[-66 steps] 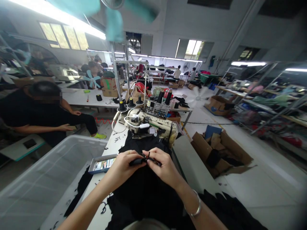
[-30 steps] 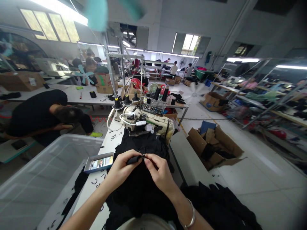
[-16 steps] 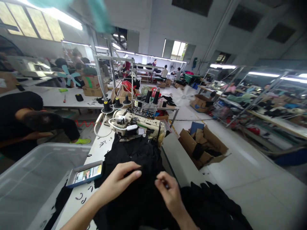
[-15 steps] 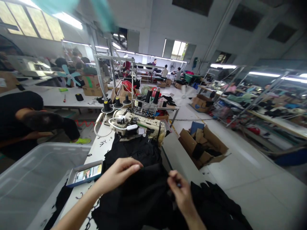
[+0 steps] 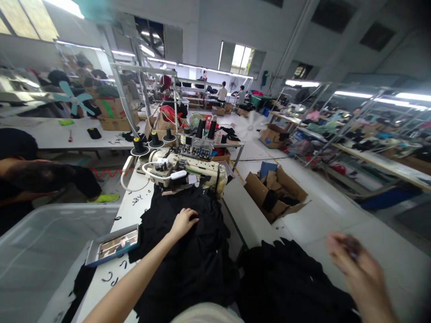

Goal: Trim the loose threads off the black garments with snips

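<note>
My left hand point(image 5: 183, 223) lies on a heap of black fabric point(image 5: 198, 260) spread over the front of the sewing table, its fingers curved down over the cloth. Beyond that hand, the fabric runs up to a sewing machine point(image 5: 188, 168). Out to the right, my right hand point(image 5: 357, 264) is lifted away from the heap and blurred by motion. Its fingers are curled around something small and dark that I cannot make out. Below and left of it is a second pile of black fabric point(image 5: 292, 282).
A phone point(image 5: 118, 244) showing a video lies in a box on the table's left side. Beside it stands a large translucent bin point(image 5: 81, 210). Thread cones point(image 5: 138, 146) stand behind the machine. A cardboard box point(image 5: 252, 184) sits on the floor. A person point(image 5: 40, 175) bends over at left.
My right hand has let go of the black fabric and swung far to the right. My left hand has moved slightly up and flattened onto the cloth. The view has shifted to the right.
</note>
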Tool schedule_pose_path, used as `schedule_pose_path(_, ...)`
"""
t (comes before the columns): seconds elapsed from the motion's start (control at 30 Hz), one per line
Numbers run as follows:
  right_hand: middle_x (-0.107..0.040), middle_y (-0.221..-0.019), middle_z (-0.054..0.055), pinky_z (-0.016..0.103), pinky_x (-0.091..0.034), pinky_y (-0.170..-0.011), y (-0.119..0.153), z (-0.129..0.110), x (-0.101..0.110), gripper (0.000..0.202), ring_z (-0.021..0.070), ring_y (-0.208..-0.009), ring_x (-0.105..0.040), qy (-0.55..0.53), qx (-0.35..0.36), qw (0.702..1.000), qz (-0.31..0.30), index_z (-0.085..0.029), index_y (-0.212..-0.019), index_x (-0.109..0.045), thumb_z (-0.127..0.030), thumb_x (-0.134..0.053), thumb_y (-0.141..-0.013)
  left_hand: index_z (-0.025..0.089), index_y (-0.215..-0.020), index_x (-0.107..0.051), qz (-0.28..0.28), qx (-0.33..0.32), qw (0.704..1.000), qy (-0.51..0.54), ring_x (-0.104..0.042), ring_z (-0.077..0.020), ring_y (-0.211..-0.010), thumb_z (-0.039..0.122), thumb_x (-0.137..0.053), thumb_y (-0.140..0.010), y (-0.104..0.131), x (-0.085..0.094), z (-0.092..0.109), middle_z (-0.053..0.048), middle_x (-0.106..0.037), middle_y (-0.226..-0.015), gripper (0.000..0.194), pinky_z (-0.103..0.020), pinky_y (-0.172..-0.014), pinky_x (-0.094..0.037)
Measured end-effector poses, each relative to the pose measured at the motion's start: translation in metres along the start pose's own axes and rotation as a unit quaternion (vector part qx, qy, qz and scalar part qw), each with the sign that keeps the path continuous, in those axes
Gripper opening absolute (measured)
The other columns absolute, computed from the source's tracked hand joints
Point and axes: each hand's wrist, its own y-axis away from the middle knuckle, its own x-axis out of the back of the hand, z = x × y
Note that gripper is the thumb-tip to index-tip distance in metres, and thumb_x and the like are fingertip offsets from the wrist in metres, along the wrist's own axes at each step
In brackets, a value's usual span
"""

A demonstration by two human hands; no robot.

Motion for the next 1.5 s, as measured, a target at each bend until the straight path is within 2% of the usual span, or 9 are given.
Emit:
schedule_pose_path(0.2,-0.067,-0.087,0.008,0.044,-0.044,-0.08,0.023,0.02,-0.186,0.041,0.0274,-0.087,-0.061,-0.03,-0.01,0.951,-0.308,-0.017,-0.093,-0.063,-0.042,-0.07,-0.062,0.019,-0.092,-0.064,0.052,-0.008,0.998,0.044,-0.061,-0.0224,-0.09,0.039,-0.05,-0.082,0.016,0.03,0.005,-0.007,-0.068,-0.095,0.027,-0.033,-0.081,-0.046)
schedule_pose_path(0.37,-0.067,-0.078,0.006,0.035,-0.048,-0.071,0.039,-0.006,-0.257,0.027,0.0217,-0.074,-0.061,-0.084,0.021,0.926,-0.368,-0.012,-0.083,-0.065,-0.036,-0.064,-0.071,0.02,-0.099,-0.061,0.114,-0.006,0.992,0.048,-0.056,-0.0245,-0.101,0.04,-0.052,-0.081,0.039,0.056,0.021,-0.008,-0.063,-0.106,0.028,-0.037,-0.086,-0.043)
schedule_pose_path(0.53,-0.063,-0.072,0.001,0.025,-0.045,-0.065,0.034,-0.08,-0.263,0.021,0.0141,-0.067,-0.056,-0.146,0.082,0.895,-0.414,-0.014,-0.081,-0.064,-0.034,-0.06,-0.077,0.02,-0.089,-0.063,0.128,-0.021,0.984,0.12,-0.056,-0.0232,-0.092,0.043,-0.068,-0.066,0.064,0.05,0.052,-0.004,-0.064,-0.094,0.033,-0.036,-0.085,-0.043)
schedule_pose_path(0.63,-0.062,-0.074,0.001,0.023,-0.044,-0.063,0.045,-0.108,-0.264,0.022,0.013,-0.066,-0.055,-0.192,0.113,0.887,-0.404,-0.016,-0.087,-0.064,-0.035,-0.056,-0.082,0.017,-0.088,-0.062,0.157,-0.006,0.963,0.219,-0.059,-0.0223,-0.088,0.049,-0.058,-0.075,0.068,0.053,0.066,-0.005,-0.065,-0.087,0.035,-0.034,-0.08,-0.046)
schedule_pose_path(0.8,-0.064,-0.087,0.006,0.026,-0.046,-0.069,0.066,-0.109,-0.263,0.021,0.0164,-0.079,-0.059,-0.234,0.095,0.926,-0.281,-0.016,-0.095,-0.059,-0.033,-0.05,-0.087,0.019,-0.106,-0.056,0.174,0.023,0.892,0.416,-0.063,-0.0221,-0.088,0.058,-0.03,-0.086,0.075,0.089,0.082,-0.008,-0.068,-0.099,0.051,-0.034,-0.073,-0.051)
schedule_pose_path(1.0,-0.06,-0.066,0.001,0.022,-0.042,-0.055,0.084,-0.116,-0.263,0.022,0.0131,-0.059,-0.054,-0.206,0.168,0.889,-0.373,-0.016,-0.099,-0.062,-0.029,-0.052,-0.085,0.025,-0.095,-0.065,0.162,-0.024,0.839,0.519,-0.062,-0.0237,-0.095,0.063,-0.046,-0.076,0.095,0.115,0.11,-0.002,-0.071,-0.091,0.047,-0.033,-0.077,-0.052)
schedule_pose_path(1.17,-0.055,-0.058,-0.002,0.021,-0.041,-0.051,0.084,-0.13,-0.271,0.022,0.0111,-0.053,-0.049,-0.292,0.145,0.882,-0.341,-0.015,-0.093,-0.064,-0.032,-0.054,-0.082,0.015,-0.077,-0.069,0.102,-0.012,0.878,0.468,-0.063,-0.022,-0.08,0.058,-0.058,-0.073,0.108,0.101,0.107,-0.004,-0.07,-0.073,0.044,-0.03,-0.072,-0.049)
schedule_pose_path(1.37,-0.066,-0.082,0.0,0.021,-0.045,-0.047,0.081,-0.129,-0.268,0.042,0.0112,-0.054,-0.054,-0.452,-0.067,0.836,-0.305,-0.024,-0.103,-0.063,-0.046,-0.068,-0.068,0.016,-0.077,-0.066,0.22,-0.011,0.911,0.348,-0.059,-0.0182,-0.078,0.052,-0.053,-0.08,0.124,0.099,0.097,-0.001,-0.066,-0.073,0.039,-0.028,-0.076,-0.045)
schedule_pose_path(1.5,-0.069,-0.093,0.003,0.028,-0.053,-0.062,0.071,-0.134,-0.253,0.057,0.0185,-0.072,-0.063,-0.498,-0.13,0.804,-0.297,-0.029,-0.111,-0.062,-0.052,-0.073,-0.06,0.016,-0.066,-0.059,0.212,-0.015,0.955,0.207,-0.057,-0.0157,-0.072,0.042,-0.054,-0.082,0.137,0.113,0.096,-0.001,-0.061,-0.072,0.031,-0.025,-0.069,-0.045)
